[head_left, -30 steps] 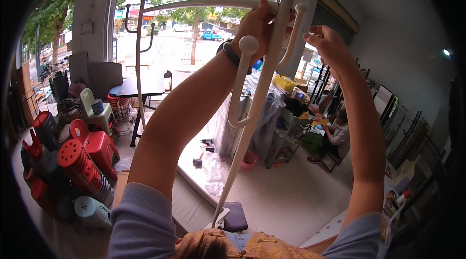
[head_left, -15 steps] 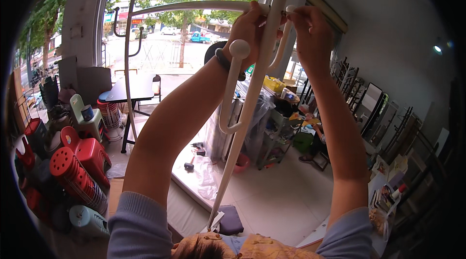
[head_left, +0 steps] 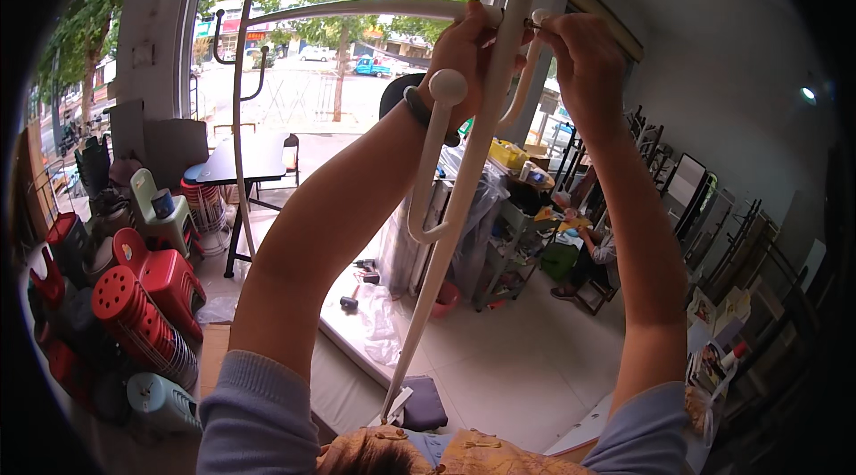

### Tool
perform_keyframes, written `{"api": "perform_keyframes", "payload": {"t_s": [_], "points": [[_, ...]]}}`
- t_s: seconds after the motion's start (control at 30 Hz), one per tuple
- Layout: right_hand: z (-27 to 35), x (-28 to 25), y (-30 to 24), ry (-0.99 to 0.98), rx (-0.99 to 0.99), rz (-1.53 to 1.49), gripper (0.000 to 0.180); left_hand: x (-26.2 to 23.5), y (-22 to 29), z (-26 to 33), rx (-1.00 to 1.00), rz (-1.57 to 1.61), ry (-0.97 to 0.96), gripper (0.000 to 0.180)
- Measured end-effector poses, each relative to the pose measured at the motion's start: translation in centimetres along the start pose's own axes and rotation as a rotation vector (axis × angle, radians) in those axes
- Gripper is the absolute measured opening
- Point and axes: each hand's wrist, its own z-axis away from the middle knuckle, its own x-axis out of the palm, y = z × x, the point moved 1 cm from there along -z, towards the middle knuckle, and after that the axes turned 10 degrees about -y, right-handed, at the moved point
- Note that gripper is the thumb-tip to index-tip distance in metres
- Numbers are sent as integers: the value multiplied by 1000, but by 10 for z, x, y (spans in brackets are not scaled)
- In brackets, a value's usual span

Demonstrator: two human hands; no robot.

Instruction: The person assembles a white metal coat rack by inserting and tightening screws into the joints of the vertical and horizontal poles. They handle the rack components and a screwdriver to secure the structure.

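A white metal upright pole (head_left: 465, 185) leans diagonally through the middle, with a curved, ball-tipped hook (head_left: 448, 87) on its near side. Around the right end of a white horizontal rail (head_left: 374, 8), where it meets the pole, the fingers of my left hand (head_left: 456, 52) are wrapped. Across the pole, my right hand (head_left: 588, 61) is raised, its thumb and fingertips pinching a small dark screw-like piece against the pole's right side. Beside those fingertips is another ball-tipped hook (head_left: 524, 83). The rail's far end joins a second upright (head_left: 238, 118) with hooks.
Stacked red stools (head_left: 134, 315) and a pale green chair (head_left: 159, 208) crowd the left. A table (head_left: 241, 160) stands by the window. A mallet (head_left: 349, 304) lies on the floor. Right of the pole are a cluttered cart (head_left: 504, 248) and a seated person (head_left: 593, 252).
Both hands and the pole's upper part shift slightly right in the picture, along with the rail. My right fingertips have tilted a little at the pole; both grips stay.
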Motion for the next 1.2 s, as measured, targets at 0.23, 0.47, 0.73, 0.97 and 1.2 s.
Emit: {"api": "perform_keyframes", "payload": {"t_s": [0.23,0.47,0.73,0.97,1.2], "points": [[-4,-2,7,-55,-14,-65,9,-4,-1,-3,28,-8,19,41],[-13,-11,-5,-336,727,-646,14,-6,0,-2,6,-15,9,41],[-16,-12,-8,-320,772,-670,19,-2,0,1,-7,-53,43,42],[-15,-12,-18,-269,799,-636,18,-2,0,0,-6,-37,12,42],[-25,-17,-14,-359,1035,-1069,20,-5,-1,-3,20,-16,35,43]]}}
